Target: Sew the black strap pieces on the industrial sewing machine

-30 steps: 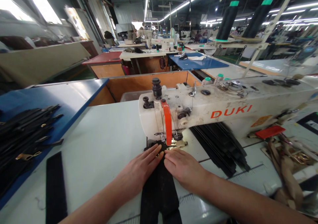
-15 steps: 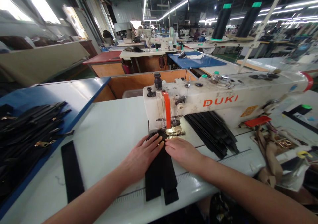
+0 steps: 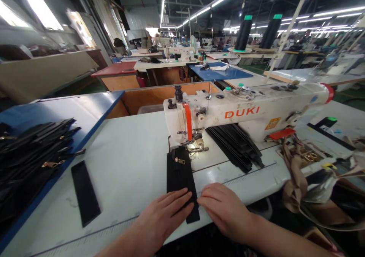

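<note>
A black fabric piece with a brass zipper pull lies on the white sewing table, its far end under the presser foot of the white DUKI sewing machine. My left hand rests flat on the near end of the piece, fingers stretched out together. My right hand lies flat beside it, fingertips touching the piece's right edge. Neither hand grips anything.
A loose black strip lies left on the table. A heap of black zipper pieces covers the blue side table. More black strips lie behind the machine arm. Brown straps and clutter sit right. Two thread cones stand behind.
Both hands have slid back from the presser foot toward the table's near edge, baring the far part of the black piece and its zipper pull. The view has pulled back.
</note>
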`<action>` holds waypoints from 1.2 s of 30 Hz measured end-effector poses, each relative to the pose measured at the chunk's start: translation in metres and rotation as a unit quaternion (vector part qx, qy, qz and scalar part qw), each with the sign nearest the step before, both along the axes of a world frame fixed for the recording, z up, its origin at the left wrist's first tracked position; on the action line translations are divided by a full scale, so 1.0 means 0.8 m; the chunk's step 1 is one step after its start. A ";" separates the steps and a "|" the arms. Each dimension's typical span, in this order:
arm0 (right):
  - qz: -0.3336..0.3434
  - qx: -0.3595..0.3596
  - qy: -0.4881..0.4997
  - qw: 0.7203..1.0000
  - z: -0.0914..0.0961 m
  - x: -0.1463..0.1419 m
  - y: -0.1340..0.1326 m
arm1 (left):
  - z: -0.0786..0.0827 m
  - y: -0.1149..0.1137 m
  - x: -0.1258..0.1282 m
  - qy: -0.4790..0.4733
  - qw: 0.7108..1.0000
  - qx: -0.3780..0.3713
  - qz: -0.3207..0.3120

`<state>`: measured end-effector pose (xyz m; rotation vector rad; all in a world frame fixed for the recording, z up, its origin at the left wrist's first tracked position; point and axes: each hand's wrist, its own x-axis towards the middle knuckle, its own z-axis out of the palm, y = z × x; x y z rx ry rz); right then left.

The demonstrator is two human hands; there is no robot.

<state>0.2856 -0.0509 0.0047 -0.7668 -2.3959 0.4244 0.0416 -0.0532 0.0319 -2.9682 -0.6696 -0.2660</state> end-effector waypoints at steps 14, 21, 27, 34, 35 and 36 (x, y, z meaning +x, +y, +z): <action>0.005 0.124 0.042 0.991 -0.008 -0.008 -0.020 | -0.002 -0.009 0.000 0.008 0.998 -0.057 0.038; 0.015 0.159 0.049 0.986 -0.020 -0.010 -0.017 | 0.009 -0.011 0.006 -0.030 0.996 -0.072 0.044; 0.021 0.157 0.054 0.986 -0.022 -0.008 -0.016 | 0.005 -0.009 0.006 -0.007 0.998 -0.052 0.040; 0.023 0.155 0.052 0.986 -0.017 -0.007 -0.016 | 0.002 -0.008 0.002 -0.032 0.997 -0.061 0.037; 0.022 0.153 0.050 0.987 -0.019 -0.007 -0.016 | 0.002 -0.008 0.001 -0.030 0.997 -0.061 0.035; 0.020 0.152 0.049 0.987 -0.020 -0.007 -0.017 | 0.001 -0.008 0.001 -0.025 0.997 -0.059 0.033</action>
